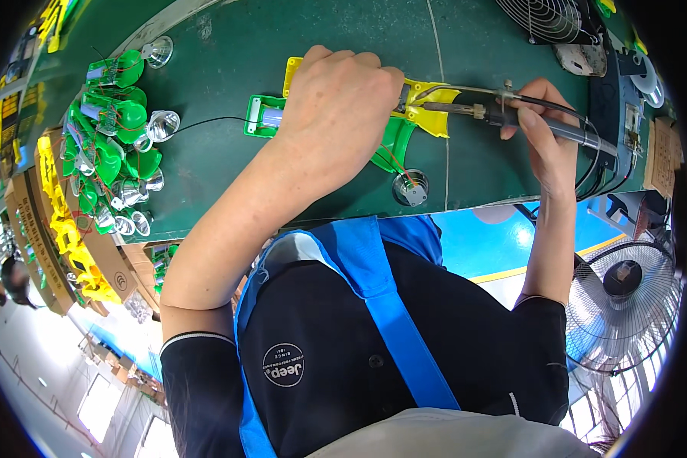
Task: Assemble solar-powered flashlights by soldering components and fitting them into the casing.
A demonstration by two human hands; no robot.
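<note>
My left hand [340, 114] is closed over a yellow plastic flashlight shell [433, 122], whose ends stick out on both sides; its fingertips are mostly hidden. In my right hand [546, 137] is a soldering iron [504, 116] with a thin metal feed tube clamped along it. The iron's tip reaches over the yellow shell, close to my left fingers. Partly beneath my left hand lies a green shell [395, 142], with a pale cylindrical cell [271, 117] at its left end. Red wires run from it to a round lamp reflector [411, 188] near the table's front edge.
Several green shells with wires and silver reflectors [162, 126] are heaped at the left of the green table [221, 46]. Yellow shells [72, 237] fill a box beyond that edge. A soldering stand [626, 114] and small fan [546, 17] occupy the right; a larger fan [624, 305] stands below.
</note>
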